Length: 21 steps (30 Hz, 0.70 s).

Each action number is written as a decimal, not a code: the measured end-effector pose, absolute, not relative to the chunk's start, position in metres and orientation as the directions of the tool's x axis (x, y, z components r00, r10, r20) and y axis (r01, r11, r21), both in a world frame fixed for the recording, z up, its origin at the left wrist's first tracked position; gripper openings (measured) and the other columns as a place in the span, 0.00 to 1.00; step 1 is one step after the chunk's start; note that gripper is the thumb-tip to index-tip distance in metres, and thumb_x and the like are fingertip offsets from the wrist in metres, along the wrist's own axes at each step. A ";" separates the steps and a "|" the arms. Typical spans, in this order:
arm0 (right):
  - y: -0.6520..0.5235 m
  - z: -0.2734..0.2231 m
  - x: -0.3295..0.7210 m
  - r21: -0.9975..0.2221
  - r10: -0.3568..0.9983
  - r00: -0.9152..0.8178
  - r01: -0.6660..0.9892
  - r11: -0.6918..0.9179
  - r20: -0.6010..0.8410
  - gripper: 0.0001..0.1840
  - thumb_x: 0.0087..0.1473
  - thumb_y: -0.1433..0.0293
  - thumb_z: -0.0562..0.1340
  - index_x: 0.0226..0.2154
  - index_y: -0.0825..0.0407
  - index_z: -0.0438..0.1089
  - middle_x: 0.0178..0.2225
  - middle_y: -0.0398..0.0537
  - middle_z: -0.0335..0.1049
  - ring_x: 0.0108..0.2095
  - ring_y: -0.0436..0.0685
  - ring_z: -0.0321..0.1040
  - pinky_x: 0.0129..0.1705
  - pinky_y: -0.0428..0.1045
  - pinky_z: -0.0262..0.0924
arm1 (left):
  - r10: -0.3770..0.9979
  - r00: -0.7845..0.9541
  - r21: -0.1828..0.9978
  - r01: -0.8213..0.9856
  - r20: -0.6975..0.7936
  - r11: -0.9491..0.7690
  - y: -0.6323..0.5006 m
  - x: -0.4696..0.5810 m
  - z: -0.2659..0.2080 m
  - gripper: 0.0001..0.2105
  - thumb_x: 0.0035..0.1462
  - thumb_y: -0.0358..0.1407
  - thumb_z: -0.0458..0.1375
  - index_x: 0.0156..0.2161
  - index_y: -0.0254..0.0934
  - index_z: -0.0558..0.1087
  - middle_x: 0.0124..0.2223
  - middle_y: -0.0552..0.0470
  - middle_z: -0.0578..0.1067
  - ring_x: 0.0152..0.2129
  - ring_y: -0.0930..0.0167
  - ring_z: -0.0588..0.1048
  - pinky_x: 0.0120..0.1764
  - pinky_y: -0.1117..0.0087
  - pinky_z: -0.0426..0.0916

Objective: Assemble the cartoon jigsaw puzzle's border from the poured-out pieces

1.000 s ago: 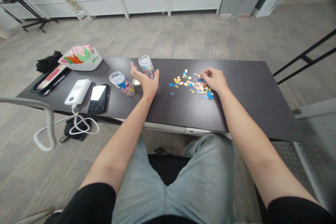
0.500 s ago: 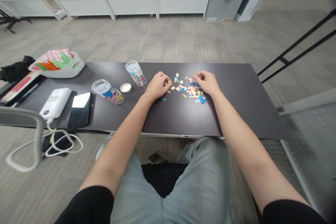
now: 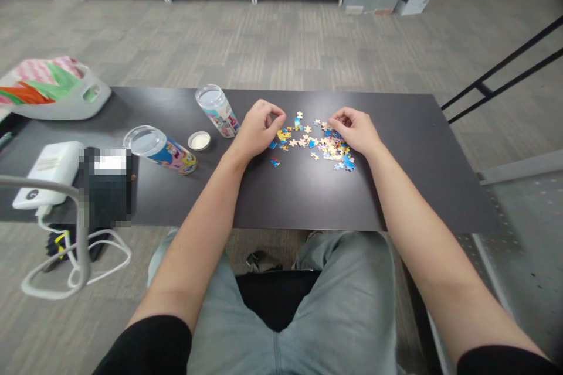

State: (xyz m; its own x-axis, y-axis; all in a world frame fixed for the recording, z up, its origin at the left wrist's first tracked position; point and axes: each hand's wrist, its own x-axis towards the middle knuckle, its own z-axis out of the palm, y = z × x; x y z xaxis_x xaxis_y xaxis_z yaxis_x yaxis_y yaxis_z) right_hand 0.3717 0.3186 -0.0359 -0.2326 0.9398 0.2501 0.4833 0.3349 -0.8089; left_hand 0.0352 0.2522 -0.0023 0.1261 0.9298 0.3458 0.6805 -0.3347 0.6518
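Small jigsaw puzzle pieces (image 3: 332, 149) lie in a loose heap on the dark table (image 3: 299, 199), with several stray ones to its left. My left hand (image 3: 260, 129) hovers at the left end of the pieces, thumb and forefinger drawn together. Whether a piece sits between them I cannot make out. At the heap's upper right, my right hand (image 3: 358, 130) has its fingers curled in a pinch, the tips beside a puzzle piece. What that pinch contains is hidden. Yellow and blue pieces (image 3: 284, 135) lie just under my left fingertips.
Left of my left hand stand two clear-topped printed canisters, one nearer (image 3: 162, 149) and one farther (image 3: 219, 111), with a round lid (image 3: 199, 140) between them. Farther left are a white power bank (image 3: 50, 173) with a cable, a blurred-out dark device (image 3: 108, 187) and a white basket (image 3: 57, 108).
My left hand has lifted off the stray pieces, uncovering yellow and blue ones. My right hand stays by the heap. The view has tilted downward and come closer.
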 end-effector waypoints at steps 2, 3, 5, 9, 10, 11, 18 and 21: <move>0.318 -0.032 0.379 -0.822 0.927 -0.307 0.454 0.343 0.218 0.17 0.62 0.49 0.77 0.39 0.44 0.84 0.30 0.44 0.75 0.31 0.58 0.62 0.39 0.57 0.56 | 0.945 0.113 0.625 0.724 0.308 -0.291 0.248 0.029 -0.001 0.04 0.77 0.28 0.73 0.51 0.39 0.87 0.51 0.49 0.81 0.39 0.67 0.78 0.54 0.61 0.79; 0.318 -0.031 0.383 -0.827 0.917 -0.343 0.442 0.348 0.202 0.21 0.61 0.45 0.79 0.40 0.44 0.86 0.30 0.44 0.74 0.31 0.57 0.61 0.39 0.57 0.56 | 0.957 0.121 0.628 0.732 0.263 -0.264 0.246 0.027 0.000 0.07 0.74 0.28 0.77 0.52 0.39 0.86 0.53 0.49 0.79 0.37 0.69 0.77 0.54 0.61 0.80; 0.317 -0.027 0.392 -0.820 0.899 -0.392 0.438 0.369 0.195 0.28 0.57 0.39 0.83 0.40 0.45 0.87 0.33 0.44 0.74 0.31 0.56 0.59 0.39 0.57 0.56 | 0.976 0.141 0.640 0.738 0.163 -0.214 0.242 0.025 0.001 0.17 0.65 0.30 0.85 0.54 0.38 0.86 0.56 0.49 0.77 0.35 0.71 0.76 0.52 0.60 0.80; 0.319 -0.022 0.403 -0.776 0.873 -0.436 0.465 0.425 0.217 0.36 0.48 0.33 0.88 0.38 0.44 0.87 0.39 0.48 0.77 0.35 0.58 0.60 0.42 0.58 0.58 | 0.982 0.165 0.629 0.755 0.092 -0.186 0.238 0.026 0.005 0.19 0.61 0.32 0.87 0.51 0.39 0.85 0.53 0.50 0.76 0.39 0.67 0.77 0.51 0.60 0.78; 0.319 -0.022 0.403 -0.773 0.866 -0.451 0.465 0.433 0.214 0.36 0.47 0.33 0.88 0.38 0.44 0.87 0.39 0.49 0.78 0.35 0.58 0.61 0.43 0.58 0.59 | 0.982 0.168 0.629 0.755 0.089 -0.186 0.237 0.027 0.006 0.18 0.62 0.32 0.86 0.50 0.39 0.85 0.52 0.50 0.77 0.39 0.66 0.77 0.51 0.60 0.78; 0.319 -0.022 0.402 -0.770 0.859 -0.466 0.462 0.440 0.212 0.34 0.48 0.34 0.88 0.38 0.44 0.88 0.39 0.49 0.78 0.36 0.59 0.61 0.44 0.59 0.60 | 0.983 0.165 0.634 0.752 0.083 -0.180 0.237 0.027 0.007 0.17 0.63 0.33 0.86 0.49 0.39 0.84 0.51 0.50 0.77 0.39 0.66 0.77 0.51 0.60 0.77; 0.314 -0.029 0.384 -0.692 0.847 -0.463 0.521 0.499 0.262 0.20 0.59 0.48 0.83 0.42 0.43 0.87 0.39 0.46 0.79 0.35 0.58 0.64 0.47 0.58 0.60 | 0.985 0.162 0.790 0.596 0.059 -0.145 0.240 0.027 0.000 0.21 0.60 0.29 0.81 0.51 0.43 0.77 0.42 0.56 0.83 0.38 0.66 0.81 0.45 0.64 0.75; 0.313 -0.030 0.378 -0.738 0.909 -0.363 0.554 0.385 0.202 0.15 0.64 0.51 0.79 0.40 0.44 0.85 0.33 0.43 0.76 0.32 0.57 0.60 0.42 0.57 0.57 | 0.986 0.134 0.845 0.511 0.101 -0.156 0.245 0.026 -0.005 0.16 0.63 0.28 0.78 0.50 0.42 0.80 0.43 0.53 0.86 0.39 0.67 0.84 0.48 0.63 0.79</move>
State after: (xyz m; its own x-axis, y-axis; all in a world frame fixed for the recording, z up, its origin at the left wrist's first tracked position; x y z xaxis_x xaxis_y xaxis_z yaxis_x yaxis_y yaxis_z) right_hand 0.3777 0.3134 -0.0300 -0.3635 0.9095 0.2018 0.5538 0.3851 -0.7382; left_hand 0.0262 0.2453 -0.0054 0.1337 0.9859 0.1011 0.5113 -0.1560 0.8451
